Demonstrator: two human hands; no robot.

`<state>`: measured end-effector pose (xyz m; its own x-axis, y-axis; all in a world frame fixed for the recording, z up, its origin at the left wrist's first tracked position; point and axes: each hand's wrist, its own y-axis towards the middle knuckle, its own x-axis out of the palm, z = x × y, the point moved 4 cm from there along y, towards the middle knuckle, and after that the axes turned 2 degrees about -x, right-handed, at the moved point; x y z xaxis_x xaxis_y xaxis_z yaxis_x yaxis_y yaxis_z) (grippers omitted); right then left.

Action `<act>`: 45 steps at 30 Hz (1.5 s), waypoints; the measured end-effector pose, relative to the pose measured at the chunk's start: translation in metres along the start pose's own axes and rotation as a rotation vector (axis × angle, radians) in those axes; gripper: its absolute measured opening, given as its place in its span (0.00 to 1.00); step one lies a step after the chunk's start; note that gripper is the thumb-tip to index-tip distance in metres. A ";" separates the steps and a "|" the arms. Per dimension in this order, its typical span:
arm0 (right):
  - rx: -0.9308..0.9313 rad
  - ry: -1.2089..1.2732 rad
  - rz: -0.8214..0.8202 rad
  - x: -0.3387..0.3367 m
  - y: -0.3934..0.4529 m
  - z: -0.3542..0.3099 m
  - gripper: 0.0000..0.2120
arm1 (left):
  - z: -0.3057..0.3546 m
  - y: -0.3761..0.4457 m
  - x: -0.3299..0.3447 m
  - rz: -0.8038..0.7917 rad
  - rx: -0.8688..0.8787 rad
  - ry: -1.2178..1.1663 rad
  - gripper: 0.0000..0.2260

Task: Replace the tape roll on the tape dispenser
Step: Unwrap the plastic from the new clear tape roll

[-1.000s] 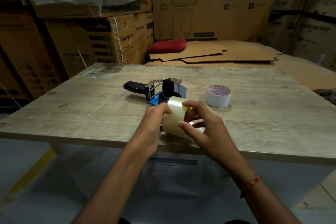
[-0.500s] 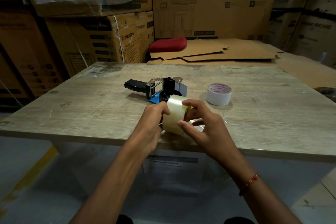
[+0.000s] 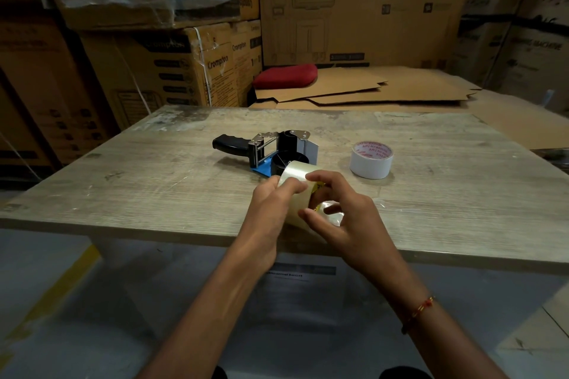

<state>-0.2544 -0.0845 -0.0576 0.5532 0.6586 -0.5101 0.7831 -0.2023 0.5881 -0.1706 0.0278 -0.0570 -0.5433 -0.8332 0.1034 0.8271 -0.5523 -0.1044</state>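
A clear tape roll stands on edge near the front of the wooden table, held between both hands. My left hand presses its fingertips on the roll's outer face. My right hand grips the roll's right side, thumb below and index finger on top. Just behind the roll lies the tape dispenser on its side, with a black handle pointing left, a blue plate and an empty black hub. A white tape roll with a red-printed core lies flat to the right.
Stacked cardboard boxes stand behind the table. Flattened cardboard sheets and a red cushion lie at the back. A yellow floor line runs at the lower left.
The hands stay on the clear roll; the left fingers have slid slightly over its face. The dispenser and white roll have not moved.
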 end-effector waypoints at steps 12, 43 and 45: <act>0.039 0.126 -0.008 0.000 0.001 0.004 0.22 | 0.012 -0.010 -0.016 0.177 0.552 0.380 0.21; -0.149 -0.351 0.019 -0.025 0.027 -0.011 0.12 | 0.041 0.000 -0.009 0.165 1.096 1.197 0.05; -0.195 -0.423 0.052 -0.023 0.028 -0.015 0.07 | 0.042 0.000 -0.009 0.163 1.073 1.183 0.06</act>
<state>-0.2491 -0.0943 -0.0203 0.6891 0.2900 -0.6641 0.7057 -0.0603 0.7060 -0.1598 0.0360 -0.0167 0.1770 -0.7129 -0.6786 0.3211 -0.6099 0.7245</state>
